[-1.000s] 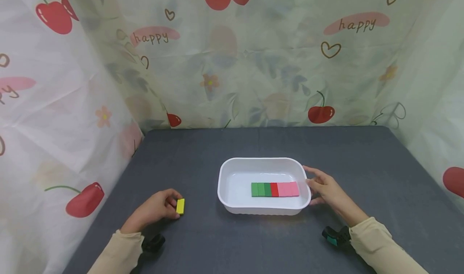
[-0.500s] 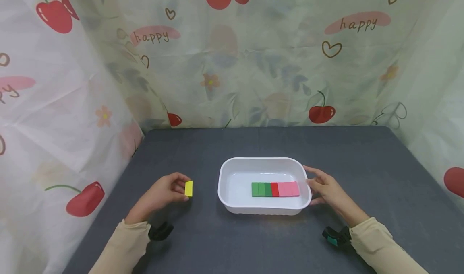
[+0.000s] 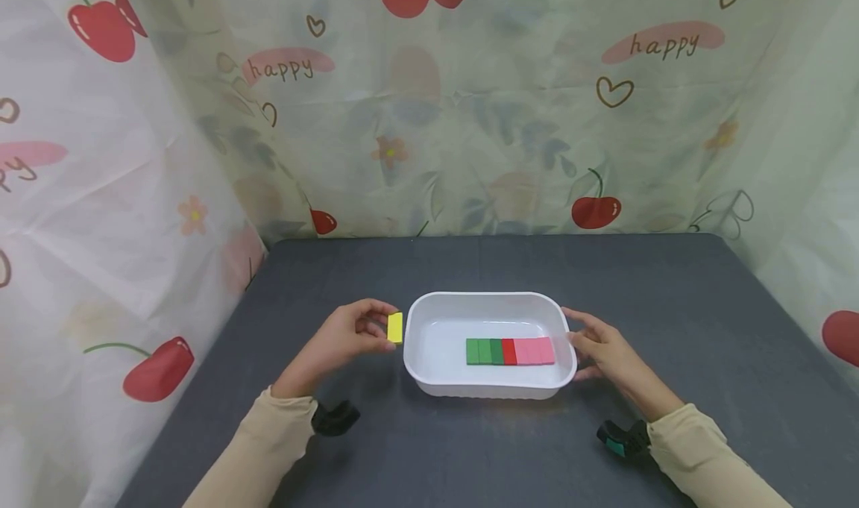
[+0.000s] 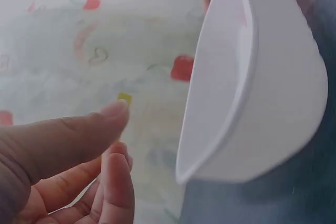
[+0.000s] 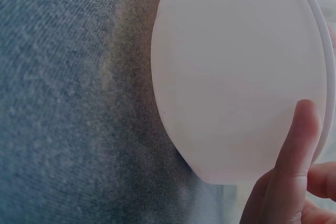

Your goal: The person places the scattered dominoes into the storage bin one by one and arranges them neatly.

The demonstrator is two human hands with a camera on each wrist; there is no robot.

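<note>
A small yellow rectangular block (image 3: pixel 395 328) is pinched between thumb and fingertips of my left hand (image 3: pixel 345 340), raised beside the left end of the white tray (image 3: pixel 490 390). In the left wrist view only a corner of the yellow block (image 4: pixel 125 97) shows past the thumb. Inside the tray, a row of flat blocks lies side by side: green blocks (image 3: pixel 479 351), a red block (image 3: pixel 509 351) and pink blocks (image 3: pixel 534 351). My right hand (image 3: pixel 607 351) rests against the tray's right end, its extended fingers (image 5: pixel 300 135) touching the outer wall near the rim.
The tray stands on a dark grey table (image 3: pixel 429 448). A patterned curtain (image 3: pixel 470 120) with cherries and lettering hangs behind the table and along both sides. A black wrist device (image 3: pixel 335 418) is worn under the left wrist, another device (image 3: pixel 624 438) under the right.
My left hand has carried the yellow block up and to the right, from the table's left part to the tray's left end. The right hand and tray have stayed in place.
</note>
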